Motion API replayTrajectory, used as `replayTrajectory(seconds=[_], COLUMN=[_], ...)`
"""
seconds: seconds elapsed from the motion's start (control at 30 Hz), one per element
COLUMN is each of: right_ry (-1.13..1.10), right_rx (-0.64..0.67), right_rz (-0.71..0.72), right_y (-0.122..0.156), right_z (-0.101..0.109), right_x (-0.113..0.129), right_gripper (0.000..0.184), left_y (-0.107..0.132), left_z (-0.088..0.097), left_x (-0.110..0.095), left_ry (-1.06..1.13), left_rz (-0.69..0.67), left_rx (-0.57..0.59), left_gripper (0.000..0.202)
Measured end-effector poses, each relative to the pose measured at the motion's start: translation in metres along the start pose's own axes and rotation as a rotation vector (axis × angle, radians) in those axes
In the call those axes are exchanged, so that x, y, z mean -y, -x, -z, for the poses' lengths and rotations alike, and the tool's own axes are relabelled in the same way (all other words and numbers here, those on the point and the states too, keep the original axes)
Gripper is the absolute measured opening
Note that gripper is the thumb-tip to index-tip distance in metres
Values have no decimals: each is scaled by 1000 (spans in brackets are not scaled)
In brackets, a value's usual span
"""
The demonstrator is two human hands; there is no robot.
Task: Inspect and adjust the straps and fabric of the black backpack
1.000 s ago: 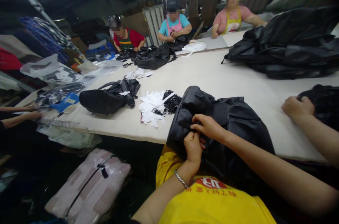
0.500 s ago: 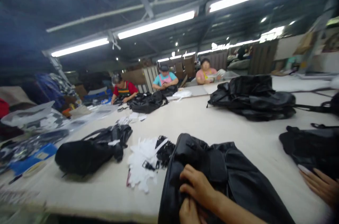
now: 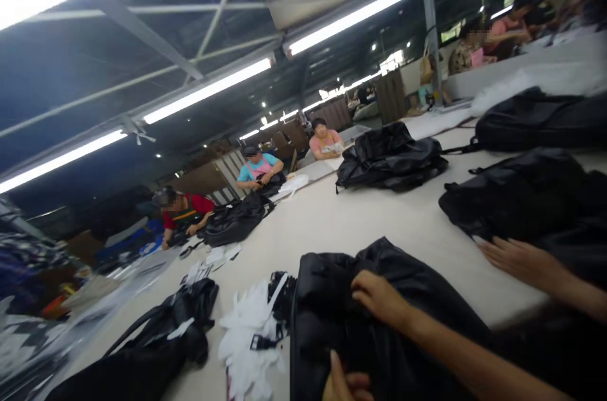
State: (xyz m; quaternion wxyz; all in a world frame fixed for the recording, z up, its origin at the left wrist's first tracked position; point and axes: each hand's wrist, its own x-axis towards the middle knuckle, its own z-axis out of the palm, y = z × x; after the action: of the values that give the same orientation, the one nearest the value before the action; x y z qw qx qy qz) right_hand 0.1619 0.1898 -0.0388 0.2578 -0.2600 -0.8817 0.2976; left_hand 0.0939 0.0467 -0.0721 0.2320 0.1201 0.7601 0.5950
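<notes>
A black backpack (image 3: 322,325) lies on the pale table (image 3: 341,224) right in front of me. My right hand (image 3: 379,296) rests on its top with the fingers curled into the dark fabric. Only the thumb and knuckles of my left hand (image 3: 345,383) show at the bottom edge, pressed against the same backpack just below the right hand. What the fingers pinch is hidden in the folds.
A co-worker's hand (image 3: 516,259) lies flat by another black bag (image 3: 521,205) on the right. White cut pieces (image 3: 249,331) and black buckles (image 3: 279,296) lie left of my backpack, with a further black bag (image 3: 156,344) beyond. More bags and seated people line the far side.
The view has swung upward and to the right, so more ceiling shows. My hands have stayed on the backpack, and the left one has slid almost out of the bottom edge.
</notes>
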Motion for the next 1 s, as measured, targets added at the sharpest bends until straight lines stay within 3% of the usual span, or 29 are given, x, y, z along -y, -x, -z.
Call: replayTrajectory(seconds=[0.03, 0.1, 0.23, 0.43, 0.6, 0.77, 1.0], right_ry=[164, 220, 270, 274, 229, 9, -465], right_rx=[1, 11, 80, 150, 186, 219, 242], right_rz=[-95, -200, -274, -297, -320, -238, -152], right_y=[-1, -2, -2, -4, -12, -27, -75], right_z=[11, 27, 39, 27, 23, 40, 34], right_x=[-13, -41, -84, -86, -88, -84, -42], right_gripper=[14, 18, 25, 22, 17, 8, 19], left_y=[10, 23, 27, 38, 54, 23, -44], left_z=[3, 8, 13, 30, 35, 14, -48], left_x=[4, 7, 7, 4, -33, -66, -105], left_ry=[17, 115, 247, -40, -344, -651, -1032], left_rz=[54, 139, 203, 205, -49, -349, -570], left_rx=[-15, -47, -8, 103, 250, 365, 338], left_gripper=[54, 58, 54, 51, 43, 32, 56])
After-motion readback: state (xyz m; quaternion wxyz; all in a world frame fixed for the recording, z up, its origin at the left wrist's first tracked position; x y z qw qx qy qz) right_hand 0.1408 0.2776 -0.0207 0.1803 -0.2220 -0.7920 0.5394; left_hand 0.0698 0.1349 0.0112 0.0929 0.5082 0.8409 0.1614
